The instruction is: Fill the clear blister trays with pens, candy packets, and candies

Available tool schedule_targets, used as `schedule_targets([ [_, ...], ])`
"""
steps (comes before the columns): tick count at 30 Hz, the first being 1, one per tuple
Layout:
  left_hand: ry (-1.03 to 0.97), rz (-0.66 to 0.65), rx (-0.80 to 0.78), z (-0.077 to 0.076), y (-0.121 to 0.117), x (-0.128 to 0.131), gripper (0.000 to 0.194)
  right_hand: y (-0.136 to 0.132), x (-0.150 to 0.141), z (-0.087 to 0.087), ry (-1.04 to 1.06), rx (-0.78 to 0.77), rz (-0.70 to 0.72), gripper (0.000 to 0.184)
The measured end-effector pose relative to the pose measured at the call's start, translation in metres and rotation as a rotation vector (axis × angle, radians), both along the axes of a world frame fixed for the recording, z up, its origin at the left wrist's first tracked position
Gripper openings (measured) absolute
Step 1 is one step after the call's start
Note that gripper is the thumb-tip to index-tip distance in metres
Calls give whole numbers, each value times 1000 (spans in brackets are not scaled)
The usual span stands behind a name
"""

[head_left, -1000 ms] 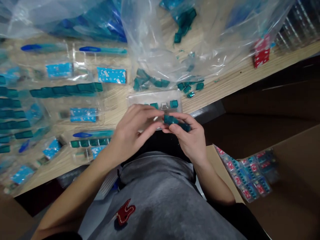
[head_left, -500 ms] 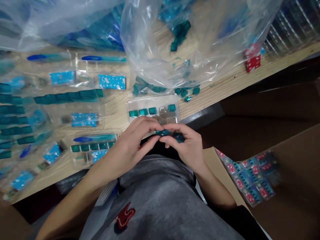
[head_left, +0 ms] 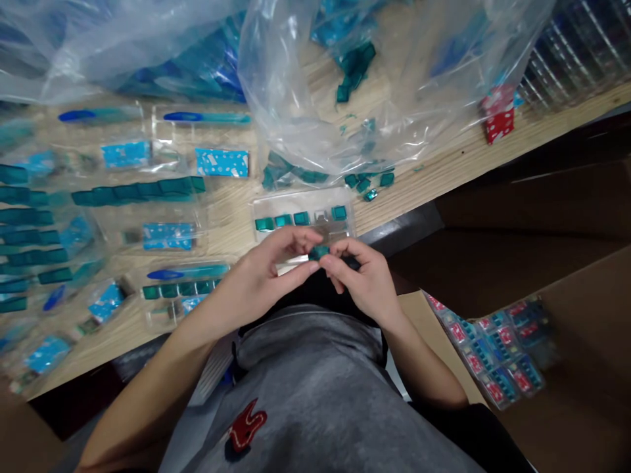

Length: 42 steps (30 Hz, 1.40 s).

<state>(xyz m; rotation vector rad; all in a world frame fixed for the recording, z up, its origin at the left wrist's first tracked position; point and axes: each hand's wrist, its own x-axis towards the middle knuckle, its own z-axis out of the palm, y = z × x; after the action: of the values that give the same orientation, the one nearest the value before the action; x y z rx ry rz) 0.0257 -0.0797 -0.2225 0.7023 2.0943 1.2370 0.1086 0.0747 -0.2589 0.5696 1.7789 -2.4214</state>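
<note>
The left hand [head_left: 269, 263] and the right hand [head_left: 362, 279] are meeting above the person's lap, both curled narrowly inward and pinching a small teal piece [head_left: 319, 252] between their fingertips. The piece is sitting in the gap between the hands, and the right hand's fingers are partly hiding whatever lies beneath it. Just beyond the fingers, a clear plastic tray [head_left: 305, 196] is resting on the wooden table [head_left: 434, 164], holding a row of teal pieces [head_left: 283, 221] in its small pockets, with the hands overlapping its near edge. Loose teal pieces [head_left: 369, 194] are lying just past the tray, beside the folds of a large clear plastic bag [head_left: 290, 85] that is spreading across the far side of the table. To the left, flat clear packs [head_left: 170, 210] are lying side by side, showing blue printed cards [head_left: 221, 162], blue-tipped sticks [head_left: 207, 117] and strips of teal pieces [head_left: 133, 190]. A red package [head_left: 499, 118] is sitting near the table's far right. Below the table on the right, an open cardboard box [head_left: 566, 309] is holding packs with red and blue labels [head_left: 493, 355], while a grey shirt [head_left: 315, 368] with a red patch [head_left: 247, 426] is filling the bottom of the view
</note>
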Motion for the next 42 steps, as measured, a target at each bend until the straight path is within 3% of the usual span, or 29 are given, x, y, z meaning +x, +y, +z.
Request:
schedule_targets([
  [5, 406, 39, -163, -17, 19, -16, 13, 6, -5, -9, -19, 22, -93, 36],
  [9, 515, 90, -222, -26, 26, -25, 9, 13, -1, -12, -14, 118, -100, 29],
  [11, 536, 117, -248, -29, 26, -27, 9, 15, 1, -11, -4, 221, -134, 22],
  [15, 550, 104, -272, -32, 24, -29, 16, 16, 1, -11, 132, 570, -206, 14],
  [20, 491, 63, -269, -36, 24, -34, 13, 18, -12, -21, 292, 924, -97, 18],
  [26, 413, 44, -217, -33, 18, -36, 7, 17, -22, -27, 266, 1107, 22, 22],
  [30, 406, -5, -174, -28, 15, -35, 7, 14, -24, -27, 280, 1019, 24, 22],
  [36, 293, 29, -32, -19, 15, -33, 13, 18, -24, -12, 226, 492, -53, 11],
  [42, 139, 21, 78, -14, 15, -29, 14, 19, -20, -4, 190, 256, -34, 12],
])
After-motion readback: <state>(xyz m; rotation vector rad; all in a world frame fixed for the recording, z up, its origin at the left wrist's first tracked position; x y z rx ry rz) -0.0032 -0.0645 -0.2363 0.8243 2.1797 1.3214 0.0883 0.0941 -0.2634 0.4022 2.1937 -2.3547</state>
